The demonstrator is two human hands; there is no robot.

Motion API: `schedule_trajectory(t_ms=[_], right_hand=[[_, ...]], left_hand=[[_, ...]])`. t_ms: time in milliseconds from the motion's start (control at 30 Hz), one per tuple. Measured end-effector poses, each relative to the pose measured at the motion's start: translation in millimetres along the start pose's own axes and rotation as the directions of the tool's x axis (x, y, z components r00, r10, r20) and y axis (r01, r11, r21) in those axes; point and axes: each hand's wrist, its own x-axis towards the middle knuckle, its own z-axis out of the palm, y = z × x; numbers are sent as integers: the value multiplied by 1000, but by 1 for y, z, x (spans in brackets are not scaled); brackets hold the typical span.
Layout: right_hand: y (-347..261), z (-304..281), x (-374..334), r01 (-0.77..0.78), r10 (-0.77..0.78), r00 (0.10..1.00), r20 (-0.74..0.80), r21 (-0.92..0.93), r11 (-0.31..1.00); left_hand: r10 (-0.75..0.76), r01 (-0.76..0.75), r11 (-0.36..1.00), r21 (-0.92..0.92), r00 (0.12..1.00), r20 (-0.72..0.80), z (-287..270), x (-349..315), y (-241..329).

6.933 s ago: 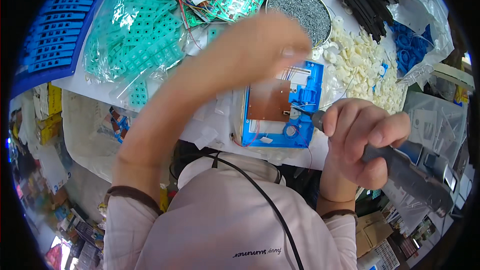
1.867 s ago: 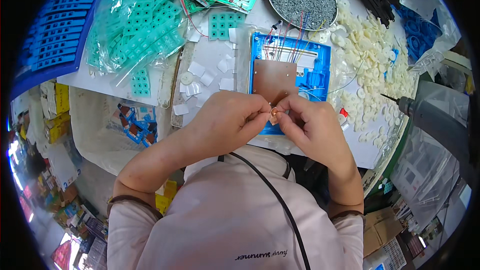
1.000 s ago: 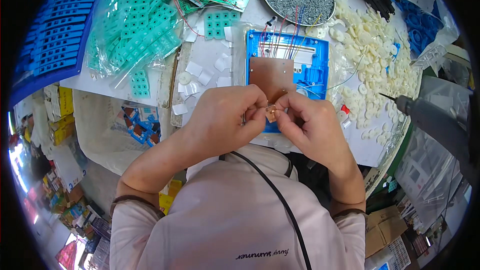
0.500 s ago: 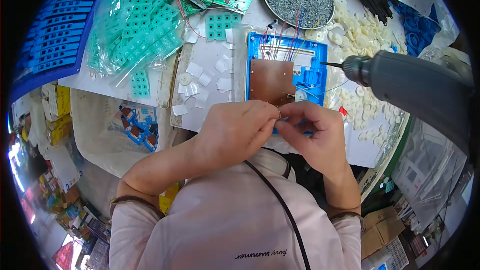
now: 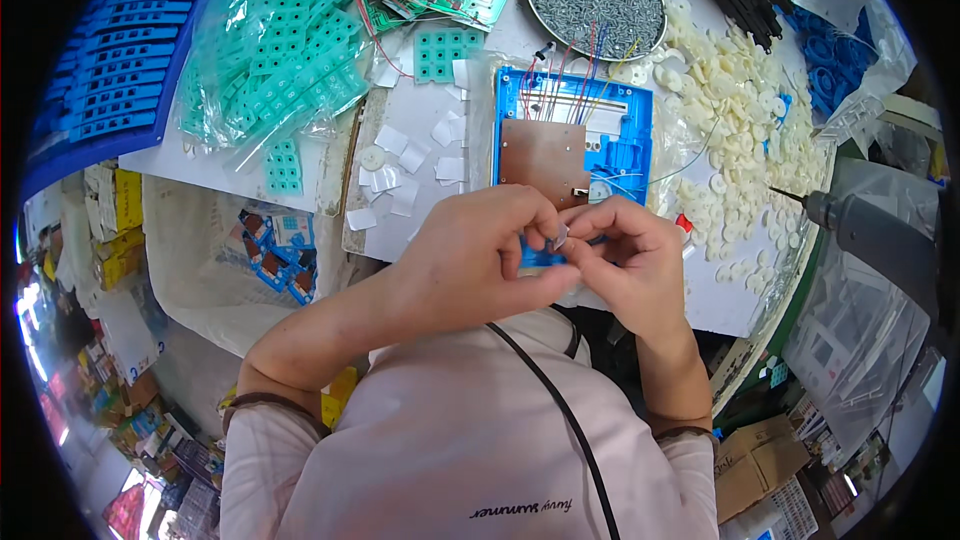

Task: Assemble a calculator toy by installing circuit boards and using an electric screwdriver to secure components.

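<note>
My left hand and my right hand meet over the front edge of a blue plastic housing. A small whitish, glossy piece is pinched between their fingertips; its exact kind is too small to tell. The left thumb stretches out toward the right hand, while the right thumb and forefinger close together. Inside the housing lies a brown circuit board, with red, blue and yellow wires rising behind it. My fingers hide the near part of the housing.
A grey electric screwdriver hangs at the right. White paper-like squares lie left of the housing. Behind stands a round tray of screws. Cream plastic discs spread rightward; bagged turquoise keypads and a blue crate stand left.
The screwdriver has swung right, away from the housing. My left fingers have opened out and its thumb has extended, and the small whitish piece now shows between my hands.
</note>
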Motion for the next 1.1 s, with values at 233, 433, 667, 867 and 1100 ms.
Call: schedule_trajectory(t_ms=[233,433,667,867,1100], right_hand=[[0,-4,2,-42,42,999,7,66,997],[3,-4,1,-28,29,1000,10,-5,1000],[-2,4,2,282,-313,949,42,-558,781],[1,2,-4,419,-476,867,147,-732,537],[1,9,-10,306,-374,924,85,-751,585]], left_hand=[[262,-284,934,216,957,123,-14,17,-19],[-197,197,980,4,980,42,-14,14,1],[189,-170,948,269,981,-45,-10,13,-15],[465,-443,710,547,879,108,-13,6,-29],[640,-583,611,536,762,99,-12,9,-46]])
